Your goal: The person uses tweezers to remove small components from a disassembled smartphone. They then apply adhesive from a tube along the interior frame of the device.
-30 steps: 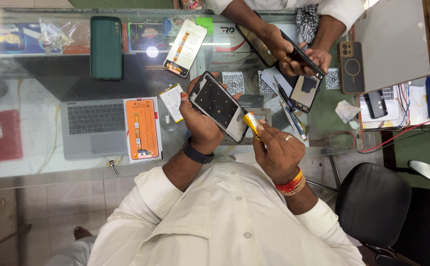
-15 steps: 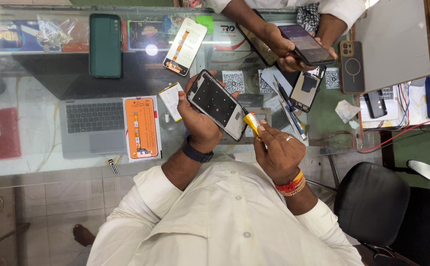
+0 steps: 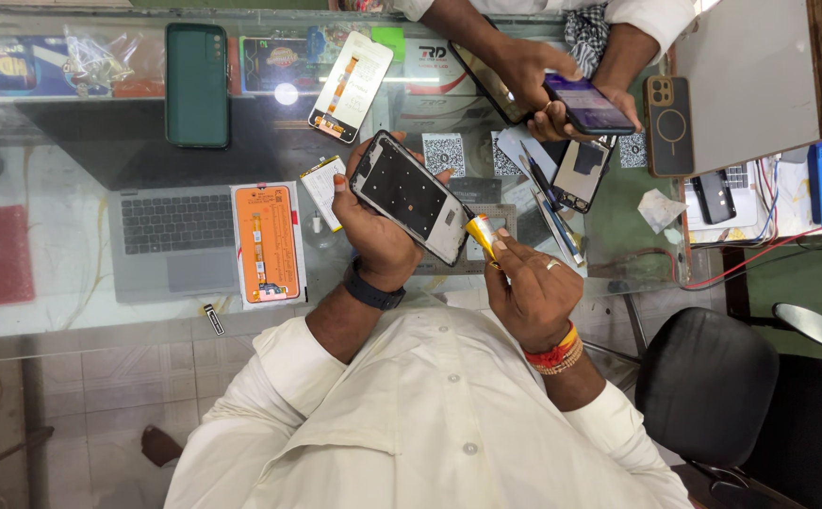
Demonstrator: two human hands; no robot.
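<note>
Black and bare, the phone frame (image 3: 409, 196) sits tilted in your left grip (image 3: 373, 231), fingers clasped round its edges above the glass bench (image 3: 90, 273). Your right grip (image 3: 529, 287) pinches a small yellow tube (image 3: 482, 231), its tip touching the frame's lower corner.

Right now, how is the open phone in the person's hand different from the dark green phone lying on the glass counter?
The open black phone frame is tilted, held in the left hand; the dark green phone lies flat, untouched. The frame shows its bare insides with a white rim; the green one looks closed and plain. Both are slim rectangles.
</note>
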